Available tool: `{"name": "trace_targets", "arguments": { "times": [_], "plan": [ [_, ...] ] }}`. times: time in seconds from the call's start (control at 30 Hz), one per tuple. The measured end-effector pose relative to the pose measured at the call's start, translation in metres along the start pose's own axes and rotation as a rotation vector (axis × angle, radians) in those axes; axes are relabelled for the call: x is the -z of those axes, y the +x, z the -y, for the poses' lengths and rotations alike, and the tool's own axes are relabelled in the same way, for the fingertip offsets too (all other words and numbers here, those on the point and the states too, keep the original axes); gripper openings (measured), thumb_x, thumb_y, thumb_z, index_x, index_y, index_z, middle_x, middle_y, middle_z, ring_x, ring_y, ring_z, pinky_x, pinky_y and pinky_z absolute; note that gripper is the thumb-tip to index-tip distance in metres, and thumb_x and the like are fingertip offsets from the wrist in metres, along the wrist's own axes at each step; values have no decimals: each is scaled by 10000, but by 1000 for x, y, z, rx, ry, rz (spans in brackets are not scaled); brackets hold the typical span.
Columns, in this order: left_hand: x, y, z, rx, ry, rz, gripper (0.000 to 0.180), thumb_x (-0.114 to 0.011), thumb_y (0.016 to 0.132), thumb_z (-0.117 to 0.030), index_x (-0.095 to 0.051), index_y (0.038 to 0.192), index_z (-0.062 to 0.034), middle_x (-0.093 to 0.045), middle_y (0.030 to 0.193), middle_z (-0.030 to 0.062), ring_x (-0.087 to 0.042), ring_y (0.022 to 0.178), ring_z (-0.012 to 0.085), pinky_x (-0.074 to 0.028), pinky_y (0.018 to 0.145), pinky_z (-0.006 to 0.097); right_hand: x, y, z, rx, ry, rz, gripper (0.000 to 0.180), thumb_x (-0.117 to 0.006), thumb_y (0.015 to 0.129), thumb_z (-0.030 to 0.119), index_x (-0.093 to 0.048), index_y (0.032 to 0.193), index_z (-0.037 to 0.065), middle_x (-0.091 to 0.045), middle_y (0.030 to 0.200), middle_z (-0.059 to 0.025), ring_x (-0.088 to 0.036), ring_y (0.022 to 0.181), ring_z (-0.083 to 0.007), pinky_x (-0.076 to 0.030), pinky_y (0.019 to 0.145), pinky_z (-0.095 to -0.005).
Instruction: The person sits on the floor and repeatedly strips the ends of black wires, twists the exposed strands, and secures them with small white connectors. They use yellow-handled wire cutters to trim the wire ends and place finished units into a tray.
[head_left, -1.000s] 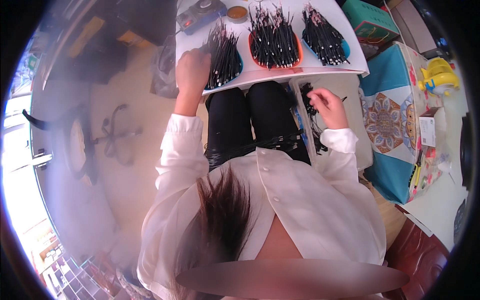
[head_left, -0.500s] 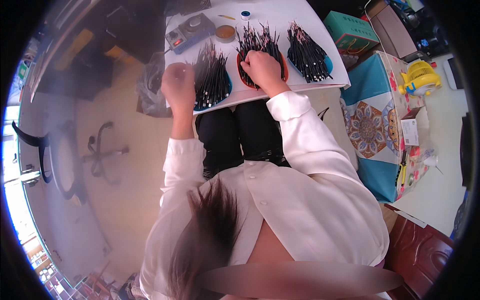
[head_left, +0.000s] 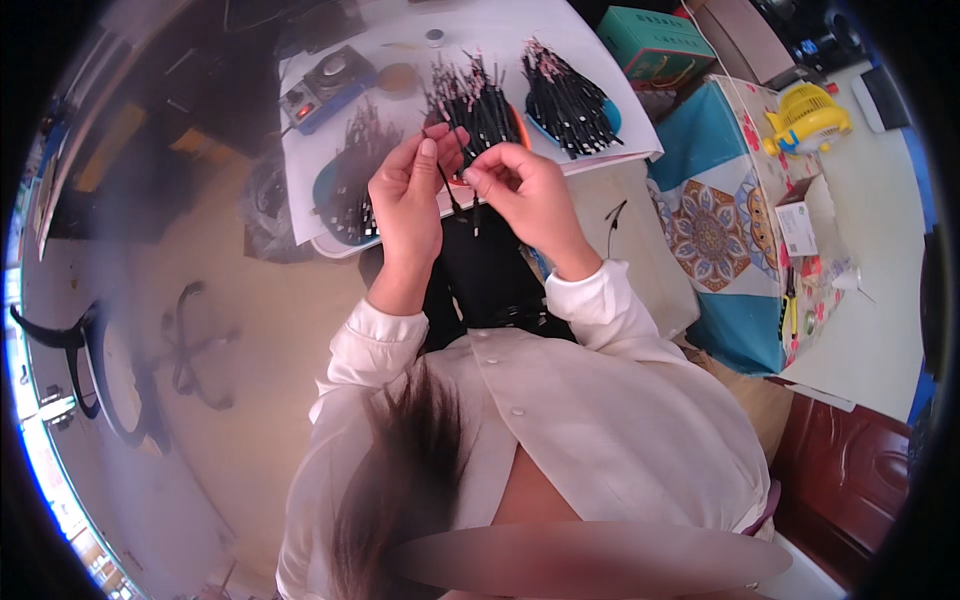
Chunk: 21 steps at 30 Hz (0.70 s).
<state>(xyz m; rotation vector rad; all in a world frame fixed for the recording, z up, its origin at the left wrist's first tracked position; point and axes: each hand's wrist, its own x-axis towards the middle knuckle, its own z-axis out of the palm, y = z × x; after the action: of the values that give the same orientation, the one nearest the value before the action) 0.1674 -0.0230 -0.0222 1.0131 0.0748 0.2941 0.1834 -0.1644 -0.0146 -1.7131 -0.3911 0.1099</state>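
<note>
My two hands are close together above my lap, at the table's near edge. My left hand [head_left: 408,200] pinches a thin black cable [head_left: 448,188] between thumb and fingers, and its end hangs down. My right hand [head_left: 525,195] is closed in a pinch beside it, with a short black cable end [head_left: 476,218] hanging below its fingertips. Beyond them lie bundles of similar black cables: a left bundle [head_left: 365,165] on a blue tray, a middle bundle [head_left: 478,100] on a red-orange tray, partly hidden by my hands, and a right bundle [head_left: 568,100] on another blue tray.
On the white table [head_left: 440,22] stand a grey-blue soldering station [head_left: 325,88], a round tin [head_left: 399,80] and a small spool [head_left: 434,38]. To the right are a green box [head_left: 655,45], a cloth-covered stand [head_left: 705,215] and a yellow fan [head_left: 805,118]. Haze blurs the left side.
My right hand has left the middle bundle and come toward me, meeting my left hand, which moved right. Cables now show between them. The whole view has shifted somewhat.
</note>
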Motion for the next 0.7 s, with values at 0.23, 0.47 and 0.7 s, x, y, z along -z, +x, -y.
{"name": "trace_targets", "arguments": {
  "times": [0.23,0.47,0.7],
  "plan": [
    [-17,-19,19,102,-8,0,211,-505,996,-94,-598,1074,78,-674,982,137,-681,916,224,-553,816,306,15,-12,-19,42,-109,86,128,-692,869,86,-654,939,-15,-663,792,-16,-582,718,-59,-472,647,-228],
    [-6,-27,5,70,78,12,175,-478,1017,-154,-574,976,-14,-509,702,-13,-369,526,43,-267,461,186,97,77,-69,-24,-918,-374,260,-687,845,304,-671,840,45,-686,752,-120,-667,714,-290,-514,655,-383],
    [0,-40,-10,67,66,60,185,-482,1013,-130,-596,1002,15,-463,684,-32,-355,555,38,-266,482,186,99,90,-64,-73,-851,-386,230,-700,824,291,-703,840,61,-687,769,-138,-674,737,-292,-518,662,-376]
  ]
}}
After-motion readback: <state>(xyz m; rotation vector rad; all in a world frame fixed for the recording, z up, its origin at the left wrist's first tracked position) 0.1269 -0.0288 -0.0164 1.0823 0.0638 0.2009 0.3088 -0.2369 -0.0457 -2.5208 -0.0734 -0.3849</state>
